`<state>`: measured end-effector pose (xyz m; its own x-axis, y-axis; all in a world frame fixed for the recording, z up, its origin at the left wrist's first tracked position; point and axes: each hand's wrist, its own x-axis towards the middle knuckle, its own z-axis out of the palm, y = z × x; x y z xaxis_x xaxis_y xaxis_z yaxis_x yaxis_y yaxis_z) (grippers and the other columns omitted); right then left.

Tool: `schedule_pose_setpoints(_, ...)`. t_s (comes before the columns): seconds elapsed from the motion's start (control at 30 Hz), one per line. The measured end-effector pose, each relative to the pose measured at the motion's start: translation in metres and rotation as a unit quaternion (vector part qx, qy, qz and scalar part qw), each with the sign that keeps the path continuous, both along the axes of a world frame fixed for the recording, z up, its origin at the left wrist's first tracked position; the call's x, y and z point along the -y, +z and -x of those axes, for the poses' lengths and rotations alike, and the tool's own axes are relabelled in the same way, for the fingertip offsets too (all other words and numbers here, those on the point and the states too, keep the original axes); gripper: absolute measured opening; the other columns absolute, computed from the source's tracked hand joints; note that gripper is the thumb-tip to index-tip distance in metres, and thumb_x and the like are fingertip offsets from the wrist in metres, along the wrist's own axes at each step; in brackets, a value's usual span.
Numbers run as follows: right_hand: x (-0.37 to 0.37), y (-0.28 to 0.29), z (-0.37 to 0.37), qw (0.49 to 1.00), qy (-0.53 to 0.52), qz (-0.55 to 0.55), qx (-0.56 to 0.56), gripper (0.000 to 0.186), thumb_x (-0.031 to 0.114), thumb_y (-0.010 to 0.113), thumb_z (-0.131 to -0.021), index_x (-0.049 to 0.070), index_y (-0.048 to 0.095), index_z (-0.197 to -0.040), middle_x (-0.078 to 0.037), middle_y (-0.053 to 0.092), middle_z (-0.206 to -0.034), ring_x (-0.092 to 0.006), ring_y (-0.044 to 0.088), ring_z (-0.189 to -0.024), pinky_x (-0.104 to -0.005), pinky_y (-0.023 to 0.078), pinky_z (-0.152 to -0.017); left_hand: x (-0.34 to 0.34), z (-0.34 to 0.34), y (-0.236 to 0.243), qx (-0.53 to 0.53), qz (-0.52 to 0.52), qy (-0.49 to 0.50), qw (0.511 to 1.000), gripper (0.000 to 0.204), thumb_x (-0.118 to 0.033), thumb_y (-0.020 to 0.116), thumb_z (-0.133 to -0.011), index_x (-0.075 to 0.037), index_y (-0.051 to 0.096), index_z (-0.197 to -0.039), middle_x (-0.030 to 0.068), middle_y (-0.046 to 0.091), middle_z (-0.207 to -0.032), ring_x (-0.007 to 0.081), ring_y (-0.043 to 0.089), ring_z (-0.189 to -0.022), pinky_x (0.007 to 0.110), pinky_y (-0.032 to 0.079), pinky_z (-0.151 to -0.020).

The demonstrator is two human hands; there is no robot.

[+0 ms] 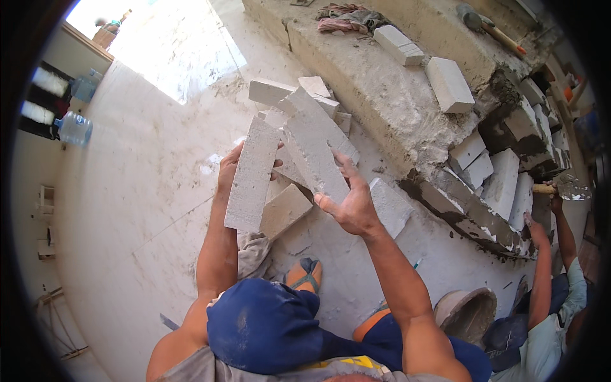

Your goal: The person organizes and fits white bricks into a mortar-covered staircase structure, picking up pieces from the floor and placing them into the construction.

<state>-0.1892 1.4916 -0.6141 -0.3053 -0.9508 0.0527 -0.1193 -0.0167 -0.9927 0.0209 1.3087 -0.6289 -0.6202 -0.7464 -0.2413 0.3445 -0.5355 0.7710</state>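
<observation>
My left hand grips a long pale-grey block upright, its fingers curled round the top part. My right hand grips another chipped block at an angle, thumb on its lower end and fingers along the right edge. The upper ends of both blocks are close together. Behind and beneath them lies a loose pile of similar blocks, partly hidden by what I hold. A crumpled grey cloth lies below the left block, near my sandaled foot.
Rough concrete steps rise at right, bearing loose blocks, rags and a mallet. A co-worker at lower right touches stacked blocks and holds a trowel. A bucket sits below. Water jugs stand far left.
</observation>
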Motion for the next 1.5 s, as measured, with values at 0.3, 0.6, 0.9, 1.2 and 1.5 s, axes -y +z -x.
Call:
schedule_pose_setpoints(0.3,0.051,0.022,-0.006,0.984,0.107,0.080,-0.118,0.087,0.015,0.077,-0.078,0.010,0.042,-0.157,-0.025,0.061,-0.144,-0.0399,0.060,-0.135,-0.0476,0.047,-0.117,0.011,0.015,0.010,0.056,-0.049,-0.079,0.994,0.044,-0.025,0.046,-0.112,0.004,0.055,-0.143,0.0243,0.071,-0.121,0.0322,0.075,-0.087,0.043,0.065,-0.067)
schedule_pose_setpoints(0.6,0.042,0.026,0.006,0.996,0.030,0.053,-0.063,0.091,0.021,0.078,-0.077,0.013,0.040,-0.160,-0.025,0.058,-0.148,-0.0399,0.057,-0.138,-0.0470,0.043,-0.120,0.017,0.004,-0.019,0.021,-0.033,-0.087,0.995,0.041,-0.029,0.045,-0.114,0.001,0.062,-0.136,0.0195,0.075,-0.111,0.0302,0.077,-0.085,0.041,0.066,-0.068)
schedule_pose_setpoints(0.9,0.011,0.051,-0.016,0.995,-0.005,0.093,0.025,0.092,0.011,0.076,-0.077,0.004,0.037,-0.160,-0.024,0.059,-0.142,-0.0337,0.058,-0.135,-0.0454,0.041,-0.120,0.079,0.006,-0.029,-0.084,0.015,0.019,0.996,0.034,-0.022,0.047,-0.112,0.002,0.059,-0.133,0.0198,0.072,-0.104,0.0326,0.076,-0.081,0.042,0.066,-0.065)
schedule_pose_setpoints(1.2,0.002,-0.009,0.002,0.989,-0.110,0.100,0.021,0.081,0.011,0.073,-0.081,-0.002,0.041,-0.154,-0.019,0.062,-0.132,-0.0254,0.062,-0.121,-0.0403,0.048,-0.107,0.107,0.086,-0.051,0.537,0.356,0.335,0.687,0.114,-0.069,0.069,-0.092,0.014,0.025,-0.158,0.0396,0.036,-0.157,0.0501,0.046,-0.143,0.049,0.041,-0.119)
schedule_pose_setpoints(1.5,-0.005,-0.035,-0.006,0.990,-0.107,0.051,0.073,0.083,0.013,0.075,-0.081,-0.005,0.040,-0.154,-0.020,0.061,-0.132,-0.0269,0.061,-0.122,-0.0397,0.049,-0.107,0.051,0.071,-0.075,0.371,0.349,0.218,0.832,0.072,-0.030,0.073,-0.096,0.005,0.044,-0.151,0.0258,0.065,-0.135,0.0388,0.068,-0.118,0.044,0.053,-0.106)
